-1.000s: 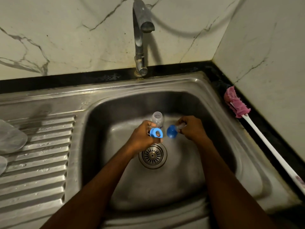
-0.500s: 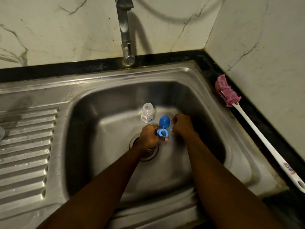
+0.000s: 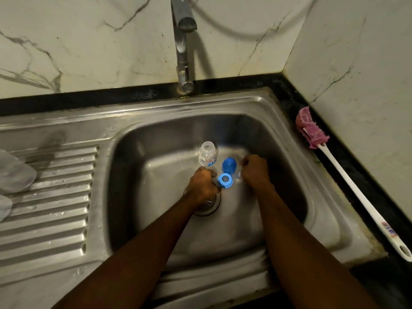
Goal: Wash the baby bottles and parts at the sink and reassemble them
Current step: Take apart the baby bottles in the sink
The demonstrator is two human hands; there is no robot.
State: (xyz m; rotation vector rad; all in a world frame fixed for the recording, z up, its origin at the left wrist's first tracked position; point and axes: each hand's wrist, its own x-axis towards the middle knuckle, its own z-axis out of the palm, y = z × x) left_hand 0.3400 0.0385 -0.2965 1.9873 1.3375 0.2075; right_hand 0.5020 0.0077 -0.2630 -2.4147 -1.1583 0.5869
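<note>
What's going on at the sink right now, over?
Left hand grips blue ring. Right hand curled, hold unclear. Bottle, blue cap stand in sink. Nothing blocking.

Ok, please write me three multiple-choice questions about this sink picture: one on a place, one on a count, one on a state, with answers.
1. Where does the bottle brush lie?
A) in the basin
B) on the counter right of the sink
C) on the draining board

2. How many blue parts show in the sink?
A) one
B) two
C) four

3. How is the clear bottle?
A) upright, mouth open
B) lying on its side
C) closed with a cap

Answers:
1 B, its pink head lies near the wall corner.
2 B, only the blue cap and the blue ring at the left hand.
3 A, its open mouth faces up.
</note>
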